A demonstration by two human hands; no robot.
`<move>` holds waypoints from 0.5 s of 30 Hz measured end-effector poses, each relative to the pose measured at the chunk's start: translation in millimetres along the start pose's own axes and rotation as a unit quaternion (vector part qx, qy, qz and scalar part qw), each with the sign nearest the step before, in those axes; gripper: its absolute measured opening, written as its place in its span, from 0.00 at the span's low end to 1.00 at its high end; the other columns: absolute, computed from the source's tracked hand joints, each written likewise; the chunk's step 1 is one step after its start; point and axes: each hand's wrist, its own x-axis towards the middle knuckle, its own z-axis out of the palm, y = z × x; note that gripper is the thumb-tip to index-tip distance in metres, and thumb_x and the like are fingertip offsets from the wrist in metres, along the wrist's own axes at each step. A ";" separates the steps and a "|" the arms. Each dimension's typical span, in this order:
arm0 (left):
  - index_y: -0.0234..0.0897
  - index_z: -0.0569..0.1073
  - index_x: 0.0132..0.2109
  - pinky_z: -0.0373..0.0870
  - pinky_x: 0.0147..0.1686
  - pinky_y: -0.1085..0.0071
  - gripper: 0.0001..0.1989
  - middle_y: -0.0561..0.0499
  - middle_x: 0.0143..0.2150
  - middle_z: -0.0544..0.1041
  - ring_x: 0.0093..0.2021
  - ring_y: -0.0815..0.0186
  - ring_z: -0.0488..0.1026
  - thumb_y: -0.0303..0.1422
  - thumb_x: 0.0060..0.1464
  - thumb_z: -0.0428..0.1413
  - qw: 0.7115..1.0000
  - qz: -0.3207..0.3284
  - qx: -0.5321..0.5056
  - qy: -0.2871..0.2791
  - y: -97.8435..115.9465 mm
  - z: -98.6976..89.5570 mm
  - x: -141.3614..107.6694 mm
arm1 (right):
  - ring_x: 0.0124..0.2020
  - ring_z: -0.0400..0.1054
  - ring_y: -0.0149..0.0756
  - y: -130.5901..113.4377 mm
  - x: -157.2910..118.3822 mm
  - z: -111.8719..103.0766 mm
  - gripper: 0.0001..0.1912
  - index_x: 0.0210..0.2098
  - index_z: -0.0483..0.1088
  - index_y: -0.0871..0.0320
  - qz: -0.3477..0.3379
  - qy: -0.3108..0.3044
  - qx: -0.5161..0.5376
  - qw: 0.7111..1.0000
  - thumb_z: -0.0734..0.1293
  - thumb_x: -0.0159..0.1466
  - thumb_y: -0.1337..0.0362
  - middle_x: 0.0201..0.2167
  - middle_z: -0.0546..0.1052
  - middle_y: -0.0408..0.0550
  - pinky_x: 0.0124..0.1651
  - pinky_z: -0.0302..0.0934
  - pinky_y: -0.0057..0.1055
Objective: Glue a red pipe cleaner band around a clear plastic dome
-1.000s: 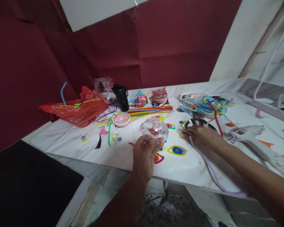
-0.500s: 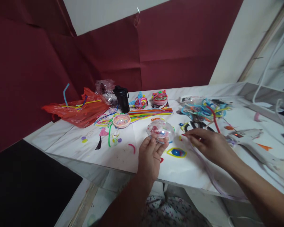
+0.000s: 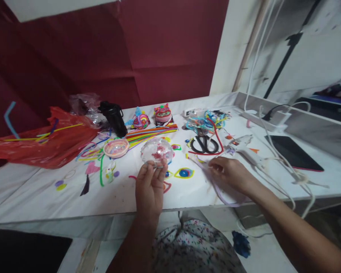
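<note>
While the left hand [image 3: 149,186] grips a clear ball [image 3: 157,151], the right hand [image 3: 230,173] pinches a lilac pipe cleaner [image 3: 220,192].
Scissors [image 3: 204,143] lie far of it on the desk [image 3: 125,197].

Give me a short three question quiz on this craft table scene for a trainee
1. Which hand holds the clear ball?
2. True or false: the scissors lie shut under the red plastic bag.
3. What does the right hand pinch: A, the glue gun; B, the lilac pipe cleaner; C, the small bowl?

Key: 1. The left hand. 2. False: they lie open on the table, far from the bag. 3. B.
</note>
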 end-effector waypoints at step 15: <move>0.35 0.77 0.31 0.78 0.41 0.71 0.09 0.53 0.29 0.80 0.37 0.65 0.79 0.31 0.40 0.67 0.999 0.010 0.037 0.017 1.9 -2.0 5.0 | 0.37 0.70 0.46 70.6 -7.7 -36.7 0.13 0.40 0.73 0.65 0.118 0.114 -0.183 0.969 0.59 0.62 0.67 0.36 0.75 0.63 0.37 0.57 0.36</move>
